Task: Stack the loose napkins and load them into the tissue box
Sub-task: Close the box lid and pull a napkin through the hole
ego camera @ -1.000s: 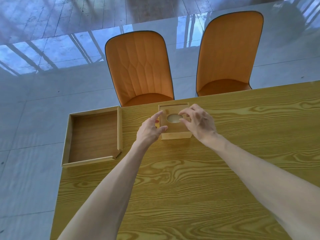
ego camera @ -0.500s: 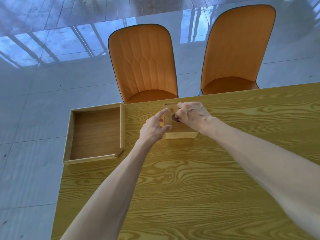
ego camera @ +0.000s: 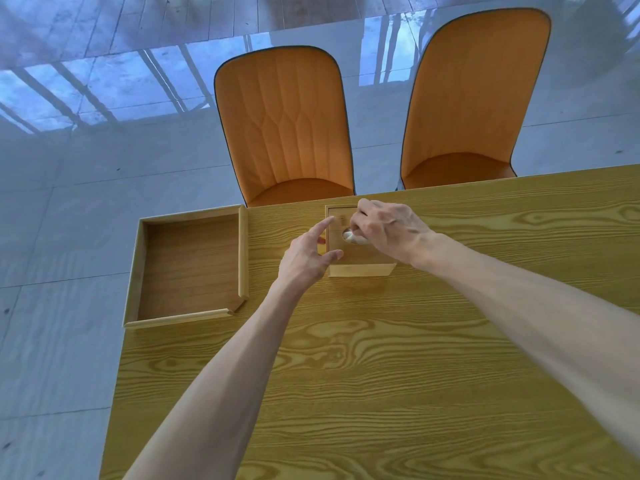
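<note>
Small square wooden tissue box (ego camera: pixel 360 268) on bench (ego camera: pixel 381 375), near far edge. Right hand (ego camera: pixel 388 230) over box top, fingertips pinching white napkin (ego camera: pixel 350 236) at round opening. Left hand (ego camera: pixel 306 256) spread, steadying box's left side. Shallow wooden tray (ego camera: pixel 242 251) left of box.

A: The right hand (ego camera: pixel 388 230) covers most of the tissue box (ego camera: pixel 360 268) lid; only a sliver of white napkin (ego camera: pixel 348 235) shows in the opening.

B: Its fingertips are hidden. The table (ego camera: pixel 381 375) runs off the right and bottom edges.
</note>
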A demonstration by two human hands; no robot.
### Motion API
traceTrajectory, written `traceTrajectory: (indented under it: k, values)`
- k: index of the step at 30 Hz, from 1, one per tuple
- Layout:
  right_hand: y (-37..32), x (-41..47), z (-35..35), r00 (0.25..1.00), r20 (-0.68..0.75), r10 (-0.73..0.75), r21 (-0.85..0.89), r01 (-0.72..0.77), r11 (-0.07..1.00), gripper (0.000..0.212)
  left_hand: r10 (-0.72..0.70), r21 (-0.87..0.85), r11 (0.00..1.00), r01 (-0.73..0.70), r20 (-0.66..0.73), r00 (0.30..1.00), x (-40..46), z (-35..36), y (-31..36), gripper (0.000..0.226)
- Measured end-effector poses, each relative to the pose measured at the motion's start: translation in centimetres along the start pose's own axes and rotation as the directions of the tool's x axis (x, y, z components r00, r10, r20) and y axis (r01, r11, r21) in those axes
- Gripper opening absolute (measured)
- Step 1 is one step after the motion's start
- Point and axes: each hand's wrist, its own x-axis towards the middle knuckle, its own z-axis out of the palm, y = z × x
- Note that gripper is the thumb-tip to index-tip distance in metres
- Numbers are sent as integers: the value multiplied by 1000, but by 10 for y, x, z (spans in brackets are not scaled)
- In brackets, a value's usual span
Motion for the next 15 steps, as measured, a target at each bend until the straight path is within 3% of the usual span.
traceTrajectory:
  k: [6,15]
  values:
    - [3,-10,1,989,-140,49,125,-32,992,12,-9,-34,999,9,-9,1000,-3,2,-1,70]
    - [4,-25,6,970,-218,109,217,-61,974,11,-8,-53,999,8,-4,1000,-1,3,-2,70]
